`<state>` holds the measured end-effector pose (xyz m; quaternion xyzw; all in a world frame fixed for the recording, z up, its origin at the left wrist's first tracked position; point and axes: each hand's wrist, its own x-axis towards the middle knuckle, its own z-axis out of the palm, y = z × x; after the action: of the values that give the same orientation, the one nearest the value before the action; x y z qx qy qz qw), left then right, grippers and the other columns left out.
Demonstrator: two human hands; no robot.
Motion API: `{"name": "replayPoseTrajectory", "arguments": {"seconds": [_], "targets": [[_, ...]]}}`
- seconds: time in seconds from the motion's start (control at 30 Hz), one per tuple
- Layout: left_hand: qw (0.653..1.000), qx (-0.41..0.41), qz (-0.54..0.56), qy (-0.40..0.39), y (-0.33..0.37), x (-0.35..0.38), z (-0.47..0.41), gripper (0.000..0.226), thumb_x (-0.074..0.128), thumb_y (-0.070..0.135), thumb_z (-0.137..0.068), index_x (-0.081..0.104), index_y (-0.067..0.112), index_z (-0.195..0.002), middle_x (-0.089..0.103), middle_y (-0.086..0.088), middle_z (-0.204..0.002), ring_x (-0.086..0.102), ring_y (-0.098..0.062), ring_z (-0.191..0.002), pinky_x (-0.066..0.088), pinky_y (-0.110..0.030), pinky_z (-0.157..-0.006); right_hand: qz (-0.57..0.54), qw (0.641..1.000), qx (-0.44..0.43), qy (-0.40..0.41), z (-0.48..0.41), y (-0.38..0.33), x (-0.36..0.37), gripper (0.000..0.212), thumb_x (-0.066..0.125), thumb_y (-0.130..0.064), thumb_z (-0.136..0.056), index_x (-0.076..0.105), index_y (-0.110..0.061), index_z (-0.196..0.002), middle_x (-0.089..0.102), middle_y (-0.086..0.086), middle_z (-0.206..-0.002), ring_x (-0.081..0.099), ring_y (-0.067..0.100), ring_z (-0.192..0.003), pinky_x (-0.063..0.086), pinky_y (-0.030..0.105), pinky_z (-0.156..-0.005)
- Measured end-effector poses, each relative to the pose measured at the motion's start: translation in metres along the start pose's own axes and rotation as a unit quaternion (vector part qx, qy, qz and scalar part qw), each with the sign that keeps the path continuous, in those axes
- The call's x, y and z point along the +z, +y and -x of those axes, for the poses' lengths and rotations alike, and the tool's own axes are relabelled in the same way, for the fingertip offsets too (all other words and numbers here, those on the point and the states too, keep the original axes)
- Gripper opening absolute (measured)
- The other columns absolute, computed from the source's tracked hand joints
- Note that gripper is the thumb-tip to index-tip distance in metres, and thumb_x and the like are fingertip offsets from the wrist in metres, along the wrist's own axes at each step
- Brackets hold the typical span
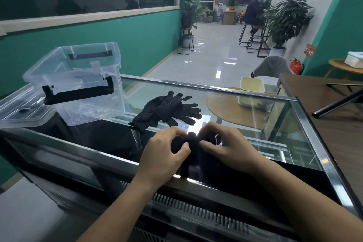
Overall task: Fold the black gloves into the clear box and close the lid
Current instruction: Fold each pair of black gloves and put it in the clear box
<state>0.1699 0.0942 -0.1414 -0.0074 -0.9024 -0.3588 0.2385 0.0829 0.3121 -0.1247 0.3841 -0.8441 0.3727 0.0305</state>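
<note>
While your left hand (pixel 167 151) and right hand (pixel 225 147) meet over the near part of the glass counter top (pixel 245 104), both are curled around one bunched black glove (pixel 193 144), the fingers (pixel 208 145) of each hand bent and pinching the dark fabric from either side, so neither hand is spread open. That glove sits low against the glass, partly hidden under your palms, and you cannot tell from this view how far it is folded. Just beyond your hands lie the other black gloves (pixel 167 110), a loose flat pile with the fingers pointing away to the right and the cuffs toward you, resting on the glass and apart from your hands. Farther left stands the clear box (pixel 78 82), upright and open on the same counter, with a black handle (pixel 78 92) across its near side and nothing black showing inside it. Its clear lid (pixel 21 110) lies flat at the box's left, touching or just beside its base. Your bare forearms reach in from the lower edge over the counter's metal front rail (pixel 196 188).
</note>
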Motion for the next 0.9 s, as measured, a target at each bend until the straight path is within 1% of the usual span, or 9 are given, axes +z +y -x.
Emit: {"name": "replayPoseTrajectory", "arguments": {"seconds": [0.07,0.13,0.23,0.37,0.47,0.53,0.6,0.7,0.9], "targets": [[1.000,-0.025,0.008,0.005,0.000,-0.001,0.000,0.018,0.066,0.044,-0.094,0.068,0.038,-0.111,0.073,0.018,-0.101,0.069,-0.003,-0.094,0.059,-0.031,-0.084,-0.011,1.000,0.018,0.009,0.000,-0.002,0.001,0.015,0.073,-0.036,-0.098,0.066,-0.035,-0.112,0.075,-0.015,-0.094,0.066,0.014,-0.077,0.052,0.025,-0.070],[0.999,-0.041,0.004,0.011,0.000,-0.001,-0.001,0.013,0.066,0.044,-0.097,0.067,0.037,-0.108,0.074,0.017,-0.099,0.068,-0.004,-0.088,0.059,-0.033,-0.079,-0.008,0.999,0.031,0.014,0.000,-0.003,0.002,0.017,0.072,-0.038,-0.100,0.064,-0.033,-0.113,0.074,-0.015,-0.091,0.065,0.007,-0.075,0.048,0.017,-0.069],[0.999,-0.039,0.002,0.032,-0.003,0.001,-0.003,0.008,0.067,0.040,-0.100,0.070,0.034,-0.103,0.072,0.017,-0.096,0.067,-0.003,-0.092,0.058,-0.032,-0.084,0.003,0.998,0.054,0.040,-0.003,0.000,0.005,0.016,0.074,-0.040,-0.099,0.064,-0.030,-0.108,0.075,-0.012,-0.090,0.067,0.003,-0.081,0.047,0.012,-0.070],[0.998,0.006,-0.034,0.058,-0.008,0.005,-0.003,0.010,0.076,0.025,-0.097,0.074,0.031,-0.105,0.065,0.019,-0.107,0.061,-0.007,-0.106,0.054,-0.034,-0.097,0.025,0.996,0.048,0.072,-0.007,0.006,0.006,0.016,0.079,-0.039,-0.094,0.067,-0.029,-0.096,0.071,-0.010,-0.094,0.067,0.008,-0.088,0.054,0.026,-0.079],[0.993,0.074,-0.075,0.062,-0.010,0.008,-0.001,0.019,0.076,0.015,-0.097,0.079,0.031,-0.106,0.069,0.019,-0.110,0.062,-0.007,-0.109,0.050,-0.039,-0.100,0.032,0.995,0.046,0.084,-0.007,0.007,0.006,0.015,0.082,-0.036,-0.091,0.070,-0.028,-0.093,0.066,-0.009,-0.097,0.063,0.008,-0.087,0.050,0.019,-0.077],[0.991,0.100,-0.082,0.047,-0.008,0.008,0.000,0.020,0.074,0.019,-0.098,0.080,0.032,-0.112,0.070,0.021,-0.113,0.062,-0.003,-0.112,0.047,-0.035,-0.103,0.035,0.994,0.046,0.091,-0.007,0.009,0.008,0.013,0.084,-0.031,-0.090,0.072,-0.025,-0.091,0.065,-0.008,-0.093,0.061,0.009,-0.083,0.047,0.016,-0.074],[0.990,0.111,-0.090,0.023,-0.006,0.008,0.000,0.025,0.074,0.034,-0.095,0.078,0.035,-0.120,0.068,0.022,-0.117,0.060,-0.003,-0.114,0.045,-0.031,-0.105,0.039,0.994,0.044,0.093,-0.008,0.010,0.009,0.011,0.084,-0.028,-0.090,0.074,-0.025,-0.088,0.065,-0.008,-0.088,0.061,0.009,-0.079,0.046,0.016,-0.072],[0.985,0.119,-0.124,-0.019,-0.007,0.010,-0.001,0.040,0.073,0.047,-0.093,0.072,0.041,-0.133,0.064,0.023,-0.123,0.057,-0.007,-0.118,0.044,-0.035,-0.106,0.041,0.995,0.037,0.089,-0.008,0.011,0.008,0.009,0.082,-0.026,-0.092,0.075,-0.024,-0.087,0.067,-0.008,-0.083,0.063,0.009,-0.078,0.048,0.019,-0.073],[0.971,0.138,-0.190,-0.035,-0.007,0.017,-0.007,0.044,0.065,0.045,-0.099,0.065,0.043,-0.143,0.065,0.016,-0.124,0.059,-0.017,-0.111,0.052,-0.044,-0.096,0.019,0.994,0.072,0.075,-0.009,0.012,0.007,0.010,0.070,-0.024,-0.100,0.076,-0.023,-0.092,0.074,-0.007,-0.087,0.067,0.009,-0.083,0.048,0.019,-0.073]]}}
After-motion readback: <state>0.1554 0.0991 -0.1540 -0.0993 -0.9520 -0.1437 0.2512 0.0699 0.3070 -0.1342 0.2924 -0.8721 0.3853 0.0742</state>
